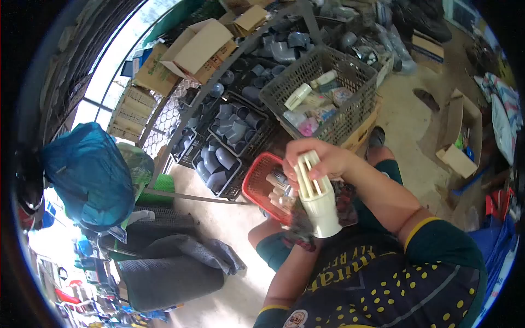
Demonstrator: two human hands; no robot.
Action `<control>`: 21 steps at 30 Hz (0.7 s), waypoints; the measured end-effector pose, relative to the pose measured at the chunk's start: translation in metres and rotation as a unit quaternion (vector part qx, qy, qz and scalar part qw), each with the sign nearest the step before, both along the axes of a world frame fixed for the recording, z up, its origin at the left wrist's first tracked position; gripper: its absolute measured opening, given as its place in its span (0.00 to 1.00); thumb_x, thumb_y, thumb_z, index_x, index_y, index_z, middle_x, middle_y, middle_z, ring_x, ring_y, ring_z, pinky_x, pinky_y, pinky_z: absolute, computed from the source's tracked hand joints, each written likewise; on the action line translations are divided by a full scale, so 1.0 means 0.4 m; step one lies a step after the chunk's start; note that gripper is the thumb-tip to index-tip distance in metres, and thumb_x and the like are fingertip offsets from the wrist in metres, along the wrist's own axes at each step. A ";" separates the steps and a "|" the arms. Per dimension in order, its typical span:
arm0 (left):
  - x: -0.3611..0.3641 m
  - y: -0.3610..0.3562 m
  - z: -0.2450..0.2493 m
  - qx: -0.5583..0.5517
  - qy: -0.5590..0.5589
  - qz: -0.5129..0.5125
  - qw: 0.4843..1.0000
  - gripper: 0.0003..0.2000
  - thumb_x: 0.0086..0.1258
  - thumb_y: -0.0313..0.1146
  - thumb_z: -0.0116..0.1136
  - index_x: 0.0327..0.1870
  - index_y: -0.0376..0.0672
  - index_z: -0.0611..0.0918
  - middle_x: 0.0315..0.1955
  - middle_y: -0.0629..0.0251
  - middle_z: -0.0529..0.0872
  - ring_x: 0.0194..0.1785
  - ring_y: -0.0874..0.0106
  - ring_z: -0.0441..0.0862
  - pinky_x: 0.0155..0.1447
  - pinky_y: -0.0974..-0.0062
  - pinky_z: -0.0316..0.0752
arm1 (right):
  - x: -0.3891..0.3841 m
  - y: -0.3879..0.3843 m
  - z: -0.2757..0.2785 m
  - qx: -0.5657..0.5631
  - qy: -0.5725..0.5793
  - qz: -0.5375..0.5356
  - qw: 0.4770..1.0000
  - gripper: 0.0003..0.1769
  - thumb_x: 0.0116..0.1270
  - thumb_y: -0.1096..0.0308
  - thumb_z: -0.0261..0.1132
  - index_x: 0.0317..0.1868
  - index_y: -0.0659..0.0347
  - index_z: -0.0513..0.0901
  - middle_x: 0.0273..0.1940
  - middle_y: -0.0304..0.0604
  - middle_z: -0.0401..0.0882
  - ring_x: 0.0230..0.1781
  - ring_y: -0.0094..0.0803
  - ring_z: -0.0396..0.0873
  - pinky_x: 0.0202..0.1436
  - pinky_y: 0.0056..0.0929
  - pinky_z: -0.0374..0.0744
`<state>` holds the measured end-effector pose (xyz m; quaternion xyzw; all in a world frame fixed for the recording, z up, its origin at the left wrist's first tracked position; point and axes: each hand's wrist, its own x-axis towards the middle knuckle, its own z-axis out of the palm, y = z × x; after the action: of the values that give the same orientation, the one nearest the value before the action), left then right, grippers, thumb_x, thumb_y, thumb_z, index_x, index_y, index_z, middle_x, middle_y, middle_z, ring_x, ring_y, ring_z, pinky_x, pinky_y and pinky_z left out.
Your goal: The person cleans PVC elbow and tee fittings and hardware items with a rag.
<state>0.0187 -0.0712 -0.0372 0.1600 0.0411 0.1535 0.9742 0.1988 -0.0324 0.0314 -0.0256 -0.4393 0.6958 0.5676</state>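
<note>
My right hand (320, 158) is wrapped round the slotted end of a cream plastic foot valve (320, 210), its wide round end pointing down toward me. A dark red and black patterned cloth (304, 224) is bunched behind and on both sides of the valve. My left forearm (292, 270) reaches up into this cloth, which the left hand holds against the valve; the left fingers are hidden. Just beyond my hands a red plastic basket (257, 177) holds several pale plastic parts (280, 194), partly covered by the valve and my right hand.
A dark crate (350, 117) ahead contains two similar cream valves (298, 97) and bagged parts. Grey pipe fittings (216, 158) fill trays on a rack to the left. A cardboard box (462, 131) stands on the floor at right. A dark mesh roll (169, 281) lies at lower left.
</note>
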 end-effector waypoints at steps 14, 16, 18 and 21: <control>-0.082 0.131 0.042 0.346 0.144 0.044 0.926 0.45 0.48 0.33 0.80 0.70 0.36 0.68 0.59 0.58 0.80 0.59 0.66 0.80 0.63 0.68 0.74 | -0.033 -0.013 0.040 -0.035 -0.019 -0.130 0.991 0.25 0.55 0.77 0.71 0.51 0.55 0.70 0.37 0.46 0.76 0.38 0.37 0.80 0.47 0.39 0.81; -0.051 0.079 -0.047 0.238 0.029 0.050 0.969 0.50 0.51 0.38 0.80 0.75 0.36 0.63 0.66 0.59 0.75 0.67 0.67 0.73 0.70 0.66 0.67 | 0.007 -0.008 0.044 0.021 0.128 0.063 0.990 0.25 0.55 0.76 0.70 0.50 0.52 0.67 0.36 0.44 0.72 0.35 0.39 0.77 0.46 0.43 0.83; 0.005 0.031 -0.094 0.212 0.037 0.014 0.976 0.48 0.55 0.39 0.78 0.76 0.37 0.61 0.68 0.58 0.72 0.69 0.65 0.71 0.74 0.64 0.64 | 0.033 0.000 0.044 0.091 0.202 0.077 0.972 0.26 0.56 0.74 0.71 0.52 0.52 0.67 0.37 0.45 0.72 0.37 0.41 0.78 0.45 0.44 0.83; 0.097 0.017 -0.077 0.263 0.010 -0.007 0.965 0.45 0.60 0.37 0.75 0.77 0.39 0.60 0.72 0.54 0.68 0.71 0.59 0.70 0.76 0.59 0.63 | 0.067 -0.013 0.045 0.061 0.148 -0.078 0.984 0.28 0.56 0.72 0.72 0.54 0.54 0.68 0.37 0.46 0.73 0.38 0.44 0.80 0.44 0.44 0.84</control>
<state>0.0576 -0.0645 -0.0678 0.4123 0.0079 0.1504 0.8985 0.2257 -0.0377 0.0492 0.0780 -0.3888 0.6172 0.6796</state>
